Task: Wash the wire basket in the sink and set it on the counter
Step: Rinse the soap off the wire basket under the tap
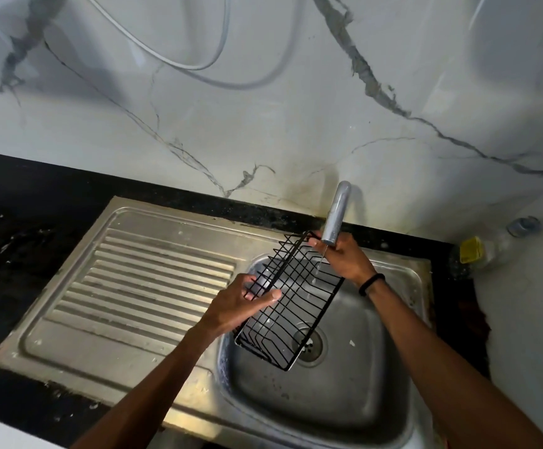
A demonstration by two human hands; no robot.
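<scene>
Hands (pixel 241 303) (pixel 344 257) hold basket (pixel 291 303); steel sink (pixel 344 384).

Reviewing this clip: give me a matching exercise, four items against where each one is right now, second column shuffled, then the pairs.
Items:
1. wire basket
2. tap
3. plastic bottle
4. drain

Places:
A. lying on the counter in the far right corner
B. at the bottom of the sink bowl
C. held in both hands over the sink
D. above the right hand, a thin stream of water running

Pairs: 1-C, 2-D, 3-A, 4-B
</scene>
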